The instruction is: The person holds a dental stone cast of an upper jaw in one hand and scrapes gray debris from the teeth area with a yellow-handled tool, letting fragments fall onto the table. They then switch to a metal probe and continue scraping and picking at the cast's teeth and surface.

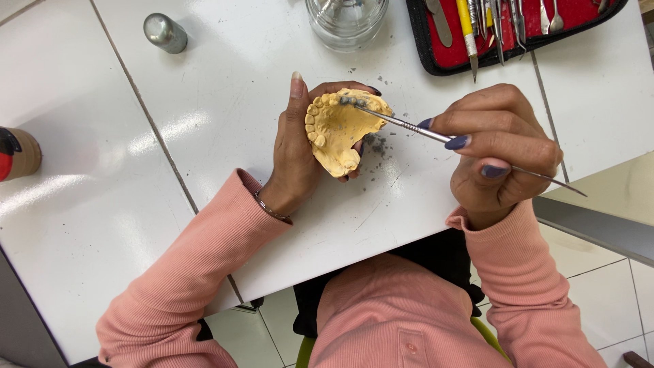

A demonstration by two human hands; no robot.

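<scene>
Left hand (294, 146) cups the yellow plaster dental cast (338, 131) while right hand (501, 146) pinches a thin metal carving tool (436, 134), whose tip could slip and chip the grey wax teeth (354, 101).

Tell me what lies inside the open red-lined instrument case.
Inside the red-lined black instrument case lie slim metal hand tools and a yellow-handled tool. Its upper part is cut off by the frame.

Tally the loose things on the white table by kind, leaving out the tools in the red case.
Yellow plaster dental cast: 1
Thin metal carving instrument: 1
Clear glass jar: 1
Small grey metal cylinder: 1
Red-lined tool case: 1
Brown and red object, cut off at left edge: 1
Total: 6
</scene>
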